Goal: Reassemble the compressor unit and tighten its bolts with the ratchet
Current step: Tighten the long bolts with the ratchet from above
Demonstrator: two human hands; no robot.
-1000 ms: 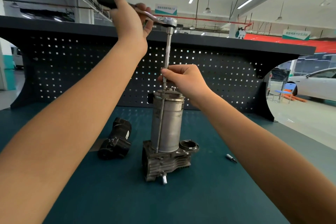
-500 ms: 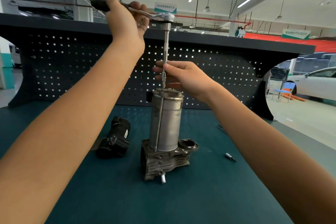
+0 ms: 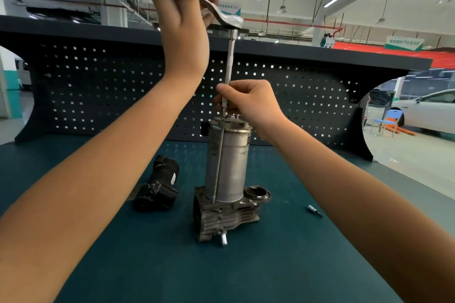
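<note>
You are holding the ratchet up high with your left hand, fingers wrapping round its black handle, which is blurring toward the upper left while the silver head is pointing right. A long extension bar is hanging straight down from that head, and your right hand is pinching its lower end between thumb and curled fingers, just above the top of the compressor. The compressor is standing upright in the middle of the table, its grey metal cylinder sitting on a ribbed base block with a short pipe stub sticking out toward you. A long bolt is running down the left side of the cylinder from the top plate to the base, in line with the bar you are steadying; I cannot tell whether the bar's tip is seating on its head, since your fingers are covering that spot. A black part is lying on its side just left of the base, and a small bit is lying well to the right. A dark pegboard is standing along the far edge of the table.
</note>
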